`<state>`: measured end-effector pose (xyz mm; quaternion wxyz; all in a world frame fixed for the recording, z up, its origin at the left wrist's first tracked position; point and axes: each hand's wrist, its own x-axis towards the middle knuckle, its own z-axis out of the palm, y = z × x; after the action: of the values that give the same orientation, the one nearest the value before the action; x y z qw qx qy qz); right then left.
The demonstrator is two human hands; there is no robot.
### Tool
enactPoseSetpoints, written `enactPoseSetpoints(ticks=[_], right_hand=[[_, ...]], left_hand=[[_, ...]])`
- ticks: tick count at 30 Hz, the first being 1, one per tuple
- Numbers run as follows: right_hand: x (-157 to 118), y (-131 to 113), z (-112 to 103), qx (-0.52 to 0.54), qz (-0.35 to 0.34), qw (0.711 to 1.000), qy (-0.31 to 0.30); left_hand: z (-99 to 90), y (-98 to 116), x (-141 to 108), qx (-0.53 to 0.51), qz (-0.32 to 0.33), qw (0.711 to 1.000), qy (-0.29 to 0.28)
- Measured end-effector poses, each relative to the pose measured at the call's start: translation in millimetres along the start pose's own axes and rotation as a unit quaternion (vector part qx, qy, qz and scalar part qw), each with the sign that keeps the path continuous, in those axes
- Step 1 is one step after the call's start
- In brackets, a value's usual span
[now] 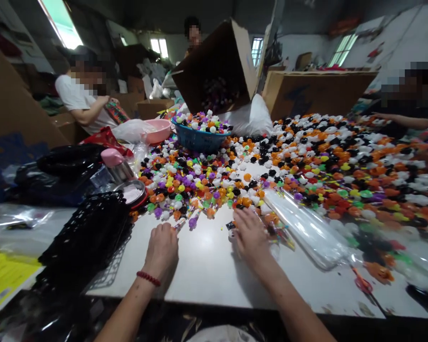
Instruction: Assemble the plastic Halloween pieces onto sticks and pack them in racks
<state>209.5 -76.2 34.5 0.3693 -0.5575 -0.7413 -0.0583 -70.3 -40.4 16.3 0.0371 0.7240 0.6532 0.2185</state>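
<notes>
My left hand (162, 247), a dark red bead bracelet on its wrist, is closed at the near edge of the pile. A thin patterned stick (180, 224) pokes out at its fingertips. My right hand (251, 235) bends over small pieces on the white tabletop (203, 256); what its fingers grip is hidden. By its fingertips shows a small black-and-white piece (230, 227). In front of both hands spreads a heap of small figure-topped sticks (199, 183) in orange, white, black, purple, green and yellow. A purple-topped one (193, 222) lies between the hands.
Clear plastic bags (306, 228) lie right of my right hand, with red-handled scissors (364, 283) beyond. Black mesh trays (92, 232) stand at left, near a pink-lidded cup (117, 166). Behind are a filled blue basin (199, 137), a tipped cardboard box (242, 61) and several people.
</notes>
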Motion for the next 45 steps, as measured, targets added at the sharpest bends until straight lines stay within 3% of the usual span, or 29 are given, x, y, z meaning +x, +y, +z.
enactPoseSetpoints(ticks=[3,5,7,9,12,17,22,26,30,33,39,42,45], right_hand=[[-4.1,-30.1,29.6,0.032,-0.075,0.995,-0.059],[-7.7,-38.9,44.5,0.050,-0.078,0.993,-0.079],[-13.0,-36.9,54.2,0.076,-0.049,0.993,-0.080],[-21.5,-29.2,59.9,0.102,-0.019,0.992,-0.072],[-37.7,-17.8,64.5,0.118,-0.030,0.990,-0.073],[-51.1,-2.2,71.2,0.072,-0.063,0.992,-0.081],[-44.9,13.9,75.5,0.015,-0.060,0.997,-0.050],[-43.8,17.3,79.0,0.011,-0.060,0.998,-0.026],[-44.0,17.0,81.5,0.029,-0.050,0.998,-0.005],[-43.3,14.1,79.0,0.040,-0.052,0.998,0.008],[-39.6,-10.6,50.7,0.074,0.015,0.997,-0.026],[-32.4,-26.1,30.7,0.138,0.033,0.989,-0.044],[-23.8,-36.9,14.5,0.176,0.007,0.981,-0.076]], left_hand=[[-8.8,34.9,-8.0,-0.167,0.005,0.984,-0.056],[-13.5,62.7,-6.9,-0.279,0.020,0.950,-0.137],[-12.3,84.4,6.1,-0.320,0.039,0.933,-0.158],[-3.5,97.9,32.7,-0.287,0.057,0.948,-0.121],[20.1,111.7,89.4,-0.182,0.085,0.976,-0.082],[62.4,144.2,171.1,-0.138,0.091,0.985,-0.043],[89.3,165.0,201.5,-0.166,0.072,0.983,-0.022],[91.4,162.6,207.1,-0.239,0.038,0.970,-0.010],[68.6,146.2,193.1,-0.350,-0.006,0.937,-0.012],[41.2,123.8,160.0,-0.426,-0.011,0.904,-0.038],[1.0,70.9,63.5,-0.603,-0.087,0.774,-0.171],[-6.8,53.6,26.2,-0.616,-0.105,0.757,-0.191],[-10.6,46.1,3.3,-0.607,-0.084,0.761,-0.212]])
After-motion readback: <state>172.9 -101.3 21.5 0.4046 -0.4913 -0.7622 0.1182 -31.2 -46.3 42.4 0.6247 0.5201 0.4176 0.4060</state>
